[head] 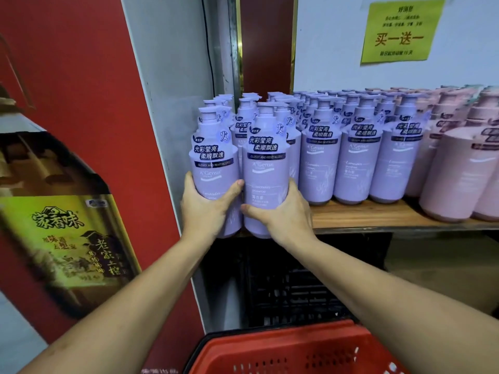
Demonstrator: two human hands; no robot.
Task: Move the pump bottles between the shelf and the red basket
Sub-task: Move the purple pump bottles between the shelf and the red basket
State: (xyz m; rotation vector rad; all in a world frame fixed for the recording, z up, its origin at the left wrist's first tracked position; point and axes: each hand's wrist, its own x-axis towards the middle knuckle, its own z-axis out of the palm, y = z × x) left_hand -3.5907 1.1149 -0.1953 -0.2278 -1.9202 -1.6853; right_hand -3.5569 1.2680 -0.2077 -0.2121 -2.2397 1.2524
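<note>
At the left end of the wooden shelf (378, 217), two lavender shampoo pump bottles stand upright side by side in the person's hands, touching or nearly touching each other. The left hand (205, 203) grasps the lower body of the left bottle (213, 168), thumb wrapped across its front and fingers curled round its far side. The right hand (283, 214) clasps the right bottle (266, 168) low down in the same way, its thumb pointing left across the front. Both bottles are at the shelf's front edge; whether their bases rest on the board or are just clear of it cannot be told.

Behind and to the right of them, rows of matching lavender bottles (356, 147) fill the shelf, pump heads all upright. Further right the stock turns to pink pump bottles (459, 163), blurred at the frame's edge.

The red basket (297, 352) sits well below the shelf at the bottom of the view, between the forearms; only its rim and perforated wall show. A black crate (291, 287) stands under the shelf, behind the basket.

A yellow-green notice (402, 31) with red and black Chinese characters is stuck on the white wall above the bottles. To the left is a red wall panel (81, 76), and in front of it a printed carton (67, 238) with Chinese lettering
</note>
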